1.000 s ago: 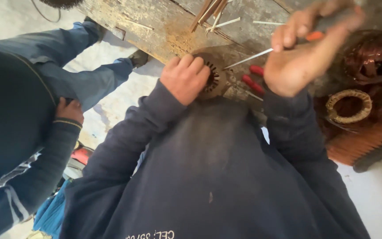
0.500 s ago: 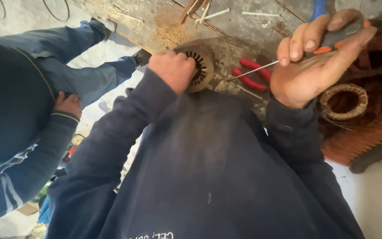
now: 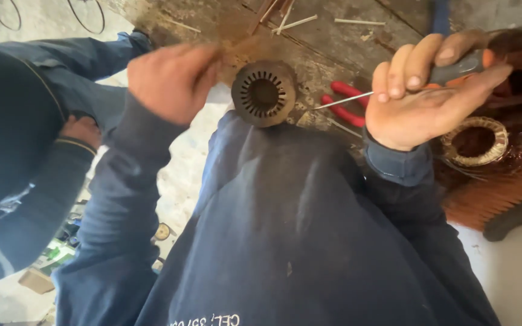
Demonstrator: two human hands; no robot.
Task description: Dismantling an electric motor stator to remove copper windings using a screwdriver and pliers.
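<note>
Slotted stator core (image 3: pixel 264 93) sits on the worn wooden bench (image 3: pixel 388 24) at its near edge, bore facing up toward the camera, slots look bare. R hand (image 3: pixel 421 99) is just right of the core, fingers wrapped round a screwdriver (image 3: pixel 394 90) w/ grey-orange handle, thin shaft pointing at the core's right side, tip short of it, not touching. L hand (image 3: pixel 173 78) is left of the core, lifted off it, fingers curled in loosely; blurred, can't tell if it pinches anything. Red-handled pliers (image 3: pixel 345 102) lie right of the core, under the shaft. Farther right: a wound copper coil ring (image 3: pixel 475 142) and more copper windings. Thin sticks (image 3: pixel 294 23) lie beyond the core. Another person's sleeve and hand (image 3: pixel 80 130) well left of the core. To work the slots cleanly, prob. best to steady the core w/ the L hand first, then bring the tip in line w/ one slot, light pressure, so it doesn't skid off the rim.
</note>
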